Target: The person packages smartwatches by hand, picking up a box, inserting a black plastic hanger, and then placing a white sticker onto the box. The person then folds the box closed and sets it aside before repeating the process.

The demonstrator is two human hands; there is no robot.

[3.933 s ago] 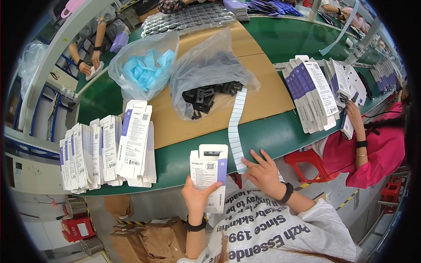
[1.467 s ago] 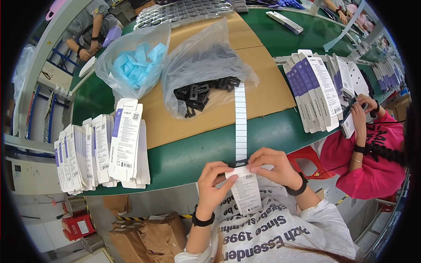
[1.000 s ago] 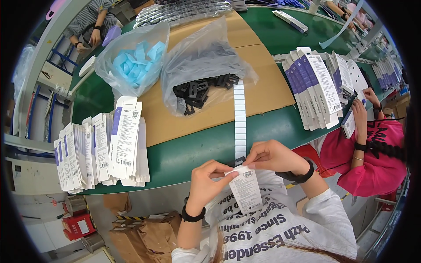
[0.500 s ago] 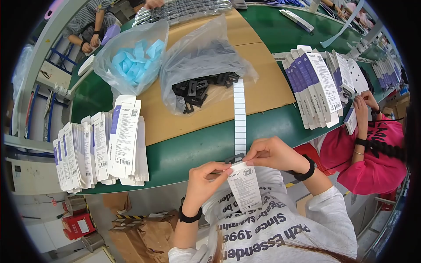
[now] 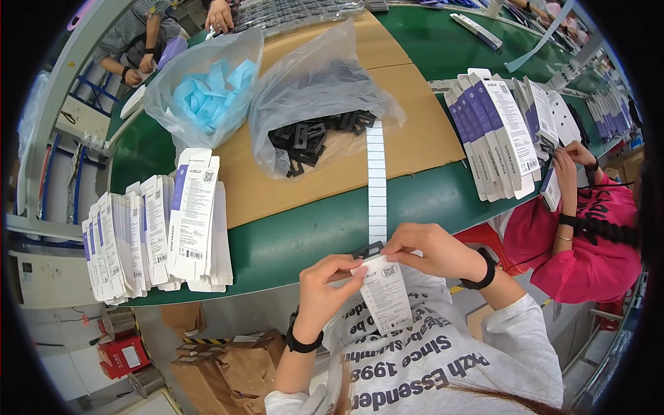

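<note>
A flat white box (image 5: pixel 387 297) with small print hangs upright in front of my shirt. At its top edge sits a black plastic hanger tab (image 5: pixel 368 250). My left hand (image 5: pixel 330 285) pinches the box's upper left corner between thumb and forefinger. The upper right corner is held by my right hand (image 5: pixel 436 250), its thumb and fingers close beside the tab. Whether the tab is fixed to the box cannot be seen. Beyond my hands, a strip of white labels (image 5: pixel 377 187) runs up to a clear bag (image 5: pixel 311 90) with similar black tabs (image 5: pixel 301 142) spilling from its mouth.
Flat boxes stand in a row (image 5: pixel 197 228) at the left table edge, and more boxes (image 5: pixel 494 131) at the right. A bag of blue strips (image 5: pixel 211 93) lies on the cardboard sheet (image 5: pixel 415 124). A co-worker in a pink top (image 5: pixel 574 242) sits at the right, handling a box.
My left hand has shifted very slightly on the box corner; both hands keep their pinch. Another person's hand at the far top left has moved left and down. The view has shifted a little.
</note>
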